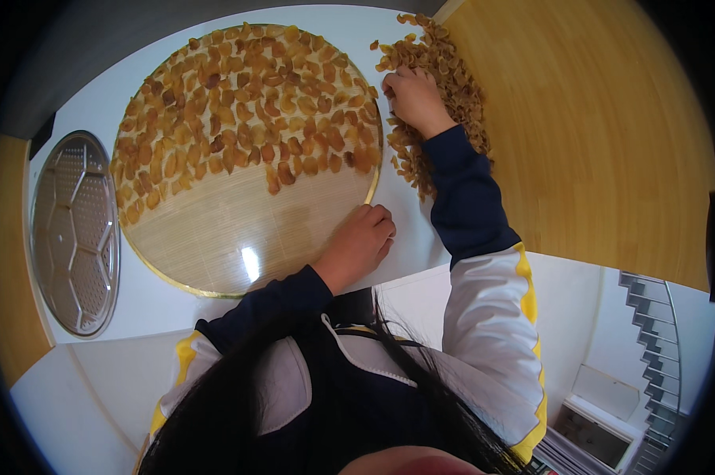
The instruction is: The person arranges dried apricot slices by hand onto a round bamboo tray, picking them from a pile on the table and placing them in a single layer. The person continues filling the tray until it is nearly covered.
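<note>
A large round tray with a slatted, bamboo-like surface and a gold rim lies before me on a white table. Amber-brown dried slices sit in rough rows over its far part, while the near part is bare and glossy. My left hand rests by the tray's right rim, fingers curled; whether anything is inside them is hidden. To the right, a heap of similar dried slices spreads along the table. My right hand is bent over the heap's left side, its fingertips partly hidden.
An oval metal tray with perforated, divided sections stands left of the round tray. Wood-coloured panels border the table at both sides. One loose slice lies apart from the heap. A staircase shows at the lower right.
</note>
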